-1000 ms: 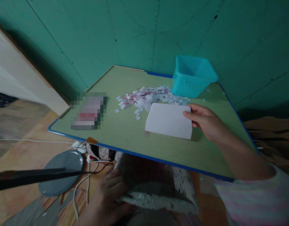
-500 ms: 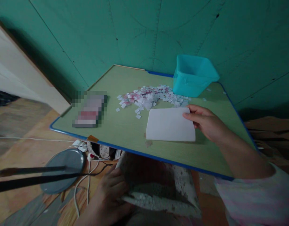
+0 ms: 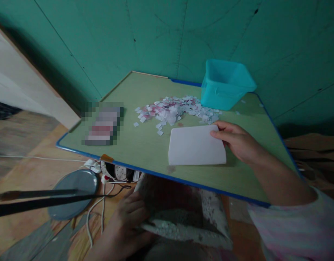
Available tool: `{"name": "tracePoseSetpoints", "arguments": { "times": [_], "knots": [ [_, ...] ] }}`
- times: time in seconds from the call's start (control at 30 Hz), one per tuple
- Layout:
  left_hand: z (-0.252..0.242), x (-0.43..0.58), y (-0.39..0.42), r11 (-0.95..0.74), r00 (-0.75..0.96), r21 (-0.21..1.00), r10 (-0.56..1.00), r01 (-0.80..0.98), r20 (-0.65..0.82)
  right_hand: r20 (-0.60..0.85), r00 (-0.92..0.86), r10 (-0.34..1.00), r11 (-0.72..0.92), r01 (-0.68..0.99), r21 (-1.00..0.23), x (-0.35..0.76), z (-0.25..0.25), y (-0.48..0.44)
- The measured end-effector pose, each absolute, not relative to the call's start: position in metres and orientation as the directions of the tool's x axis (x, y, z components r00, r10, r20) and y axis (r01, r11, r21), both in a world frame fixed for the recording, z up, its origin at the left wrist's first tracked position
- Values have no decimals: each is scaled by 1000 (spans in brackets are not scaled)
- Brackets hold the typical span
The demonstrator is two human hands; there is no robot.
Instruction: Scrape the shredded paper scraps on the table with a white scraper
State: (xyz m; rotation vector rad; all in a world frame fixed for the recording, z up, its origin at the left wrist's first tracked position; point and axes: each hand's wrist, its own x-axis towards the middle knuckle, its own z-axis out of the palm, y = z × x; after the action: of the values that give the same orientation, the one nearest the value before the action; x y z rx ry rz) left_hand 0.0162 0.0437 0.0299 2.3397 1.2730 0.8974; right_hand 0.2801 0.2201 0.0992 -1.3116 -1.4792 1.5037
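Observation:
My right hand (image 3: 234,141) pinches a thin white notebook (image 3: 195,146) by its upper right corner, thumb on top and the other fingers partly hidden underneath. Its face is blank, with rounded corners, and it is held over the near part of the green tabletop (image 3: 145,152). Just beyond it spreads a heap of small white and pinkish paper pieces (image 3: 172,110). Below the table's front edge, my left hand (image 3: 129,221) has its fingers curled at a pale speckled cloth-like thing (image 3: 187,235); what it grips, if anything, is hidden.
A turquoise plastic bin (image 3: 224,92) stands at the back right, against the paper heap. At the left lies a pixelated flat object (image 3: 103,127). Under the table's left side are a grey round lid-like thing (image 3: 74,195), white cables (image 3: 89,221) and dark straps (image 3: 47,203). A green wall (image 3: 156,40) rises behind.
The view has shifted slightly. The notebook's near edge sits a little lower, its face turned slightly more toward me. Both hands keep their holds.

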Motion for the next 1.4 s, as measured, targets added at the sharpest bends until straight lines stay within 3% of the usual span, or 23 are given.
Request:
{"name": "tracePoseSetpoints", "arguments": {
  "times": [0.23,0.47,0.7,1.07,1.23,1.4],
  "knots": [
    [30,16,45,-543,417,570,839,616,349,-146,-281,948,-91,201,-975,277,93,219],
    [33,18,47,-558,434,562,829,611,352,-212,-298,931,-158,196,-968,276,100,217],
    [33,20,46,-557,415,571,831,603,371,-100,-195,976,-54,230,-972,279,98,221],
    [38,20,48,-562,436,569,826,600,356,-183,-306,934,-141,154,-978,277,100,216],
    [36,18,46,-543,426,597,838,591,341,-241,-373,896,-177,198,-964,279,98,214],
    [31,19,47,-543,429,587,838,601,336,-189,-307,933,-135,190,-973,278,100,215]
  ]
}}
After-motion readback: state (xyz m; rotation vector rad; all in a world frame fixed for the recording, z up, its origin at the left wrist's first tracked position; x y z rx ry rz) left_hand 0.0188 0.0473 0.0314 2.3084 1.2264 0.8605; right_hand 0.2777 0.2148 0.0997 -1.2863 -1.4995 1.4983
